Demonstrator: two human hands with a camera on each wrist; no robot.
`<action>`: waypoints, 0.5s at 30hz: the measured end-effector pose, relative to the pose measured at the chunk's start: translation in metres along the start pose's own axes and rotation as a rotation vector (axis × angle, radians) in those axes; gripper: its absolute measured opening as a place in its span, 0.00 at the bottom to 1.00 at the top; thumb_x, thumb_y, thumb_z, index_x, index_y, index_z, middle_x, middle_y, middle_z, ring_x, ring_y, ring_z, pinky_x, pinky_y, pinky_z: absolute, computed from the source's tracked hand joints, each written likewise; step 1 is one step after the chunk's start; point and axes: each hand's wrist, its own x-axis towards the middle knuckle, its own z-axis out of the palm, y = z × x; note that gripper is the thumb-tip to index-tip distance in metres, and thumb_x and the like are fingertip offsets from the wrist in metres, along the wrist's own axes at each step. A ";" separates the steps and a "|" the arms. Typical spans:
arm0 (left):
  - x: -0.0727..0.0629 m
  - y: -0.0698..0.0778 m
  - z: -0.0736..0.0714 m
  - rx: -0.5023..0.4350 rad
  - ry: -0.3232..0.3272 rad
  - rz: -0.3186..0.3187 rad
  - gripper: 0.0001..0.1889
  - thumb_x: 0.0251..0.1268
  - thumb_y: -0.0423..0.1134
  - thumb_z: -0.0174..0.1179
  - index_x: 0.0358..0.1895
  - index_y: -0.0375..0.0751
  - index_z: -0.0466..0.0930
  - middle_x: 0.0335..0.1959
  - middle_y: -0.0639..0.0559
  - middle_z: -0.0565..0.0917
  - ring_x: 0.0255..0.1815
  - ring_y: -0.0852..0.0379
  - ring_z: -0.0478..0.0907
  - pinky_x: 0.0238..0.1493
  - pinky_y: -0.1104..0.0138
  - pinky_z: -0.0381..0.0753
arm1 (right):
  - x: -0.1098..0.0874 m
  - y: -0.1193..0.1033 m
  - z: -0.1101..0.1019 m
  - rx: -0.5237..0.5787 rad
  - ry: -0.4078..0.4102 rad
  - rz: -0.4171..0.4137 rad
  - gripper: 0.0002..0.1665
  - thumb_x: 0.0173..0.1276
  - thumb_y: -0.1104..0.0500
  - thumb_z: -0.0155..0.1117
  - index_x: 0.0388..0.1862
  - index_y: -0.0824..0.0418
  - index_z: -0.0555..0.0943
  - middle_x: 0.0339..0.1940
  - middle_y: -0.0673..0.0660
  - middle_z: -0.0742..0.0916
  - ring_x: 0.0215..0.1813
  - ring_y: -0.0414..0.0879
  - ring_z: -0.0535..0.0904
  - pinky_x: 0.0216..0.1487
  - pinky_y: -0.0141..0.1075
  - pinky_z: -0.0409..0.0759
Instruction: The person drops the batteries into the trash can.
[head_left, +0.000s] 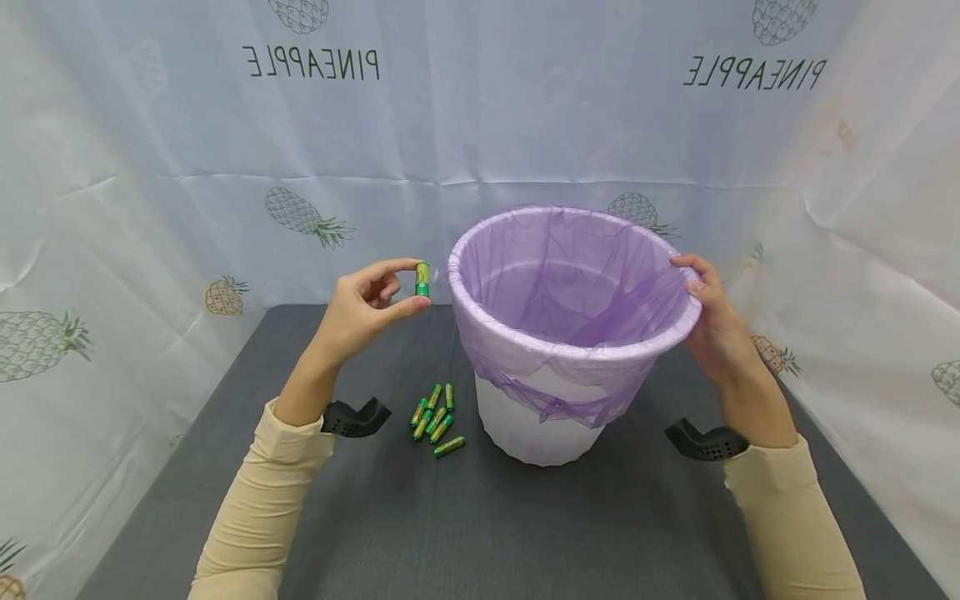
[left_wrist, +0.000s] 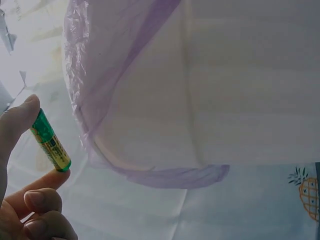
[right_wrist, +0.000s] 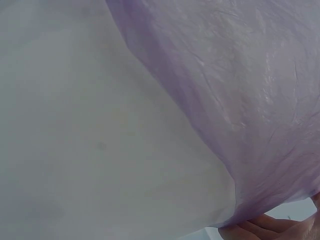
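Note:
Between thumb and index finger, my left hand (head_left: pixel 362 302) pinches a green and yellow battery (head_left: pixel 422 280) by its two ends, held upright just left of the bin's rim. The left wrist view shows the same battery (left_wrist: pixel 51 142), with the other fingers curled below it. A white trash bin (head_left: pixel 525 425) stands on the table, lined with a translucent purple trash bag (head_left: pixel 551 287) folded down over the rim. My right hand (head_left: pixel 716 321) grips the rim at the right side, thumb on top. In the right wrist view its fingers (right_wrist: pixel 260 227) show under the bag's edge.
Several more green and yellow batteries (head_left: pixel 432 419) lie in a loose group on the dark grey table (head_left: pixel 405 525), left of the bin. A white curtain (head_left: pixel 480 117) printed with pineapples hangs behind and at both sides.

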 end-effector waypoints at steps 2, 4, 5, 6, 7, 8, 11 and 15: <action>0.001 0.002 0.000 -0.002 0.000 0.009 0.19 0.56 0.31 0.68 0.53 0.39 0.80 0.25 0.55 0.59 0.21 0.64 0.49 0.23 0.71 0.54 | 0.000 -0.001 0.001 -0.006 0.005 0.003 0.15 0.76 0.58 0.40 0.56 0.48 0.68 0.52 0.50 0.71 0.47 0.36 0.73 0.45 0.27 0.75; 0.001 0.003 0.001 -0.007 0.003 0.015 0.19 0.55 0.31 0.69 0.53 0.39 0.80 0.25 0.56 0.59 0.21 0.64 0.49 0.23 0.71 0.54 | 0.000 -0.001 0.001 -0.012 0.010 0.006 0.15 0.76 0.57 0.40 0.57 0.47 0.68 0.53 0.50 0.70 0.47 0.37 0.73 0.46 0.27 0.75; 0.002 0.004 0.002 -0.011 0.005 0.022 0.19 0.55 0.31 0.69 0.52 0.39 0.80 0.25 0.56 0.59 0.21 0.64 0.49 0.23 0.71 0.54 | 0.000 -0.001 0.001 -0.014 0.010 0.007 0.15 0.76 0.57 0.40 0.57 0.47 0.68 0.53 0.50 0.70 0.48 0.37 0.73 0.46 0.27 0.75; 0.002 0.004 0.003 -0.016 0.005 0.028 0.19 0.55 0.31 0.69 0.52 0.39 0.81 0.25 0.55 0.59 0.21 0.64 0.49 0.23 0.71 0.54 | 0.000 -0.002 0.001 -0.016 0.012 0.008 0.15 0.75 0.57 0.40 0.57 0.48 0.68 0.53 0.50 0.70 0.48 0.37 0.73 0.46 0.28 0.75; 0.003 0.005 0.003 -0.017 0.006 0.034 0.19 0.55 0.31 0.69 0.52 0.39 0.81 0.25 0.55 0.59 0.21 0.64 0.49 0.23 0.71 0.53 | 0.000 -0.002 0.001 -0.015 0.010 0.007 0.15 0.75 0.57 0.41 0.57 0.48 0.68 0.53 0.50 0.70 0.48 0.37 0.73 0.46 0.28 0.75; 0.003 0.005 0.004 -0.018 0.006 0.037 0.19 0.54 0.31 0.69 0.52 0.39 0.81 0.25 0.55 0.59 0.21 0.65 0.49 0.23 0.72 0.53 | 0.000 -0.001 0.000 -0.014 0.011 0.007 0.15 0.75 0.56 0.41 0.57 0.48 0.68 0.53 0.50 0.70 0.48 0.37 0.73 0.46 0.28 0.75; 0.004 0.007 0.007 -0.017 -0.001 0.042 0.19 0.54 0.33 0.70 0.51 0.39 0.81 0.25 0.54 0.60 0.21 0.65 0.50 0.23 0.72 0.54 | 0.001 0.001 -0.002 -0.017 0.005 0.000 0.14 0.75 0.55 0.44 0.57 0.47 0.68 0.53 0.50 0.70 0.48 0.37 0.73 0.46 0.27 0.75; 0.004 0.009 0.010 -0.006 -0.007 0.038 0.20 0.54 0.37 0.71 0.52 0.42 0.82 0.25 0.54 0.60 0.21 0.65 0.50 0.24 0.72 0.54 | 0.001 0.003 -0.005 -0.017 -0.011 -0.010 0.15 0.75 0.54 0.45 0.58 0.46 0.68 0.52 0.49 0.71 0.48 0.36 0.74 0.46 0.27 0.75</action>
